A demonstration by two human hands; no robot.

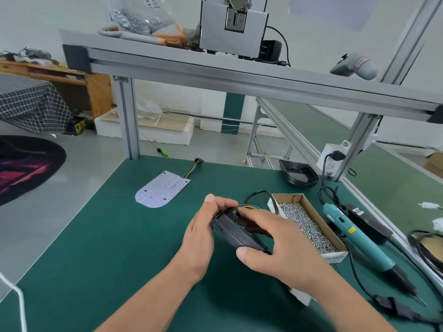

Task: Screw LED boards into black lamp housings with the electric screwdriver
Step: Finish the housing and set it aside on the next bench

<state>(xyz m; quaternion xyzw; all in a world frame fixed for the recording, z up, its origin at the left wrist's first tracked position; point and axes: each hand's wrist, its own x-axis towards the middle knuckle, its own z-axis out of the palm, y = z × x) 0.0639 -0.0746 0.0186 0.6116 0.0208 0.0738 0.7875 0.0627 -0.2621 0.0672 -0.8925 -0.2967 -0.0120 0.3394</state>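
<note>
Left hand (201,233), right hand (282,250): my fingers curled round black lamp housing (233,232), tilted up, probably routing wires (249,207); electric screwdriver (357,238) lies right, within reach.

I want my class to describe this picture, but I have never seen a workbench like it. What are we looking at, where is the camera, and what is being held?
There is no machine here: a person works with two bare hands. The single picture comes from a camera worn on the head, looking forward and down, so the arms enter from the bottom edge. The left hand and right hand both grip one black lamp housing above the green bench top; coloured wires leave its far end. On the bench lie a pale LED board with its own wires, a cardboard box of screws, a teal electric screwdriver on the right, and a second housing farther back. Whether a board sits inside the held housing cannot be seen.
</note>
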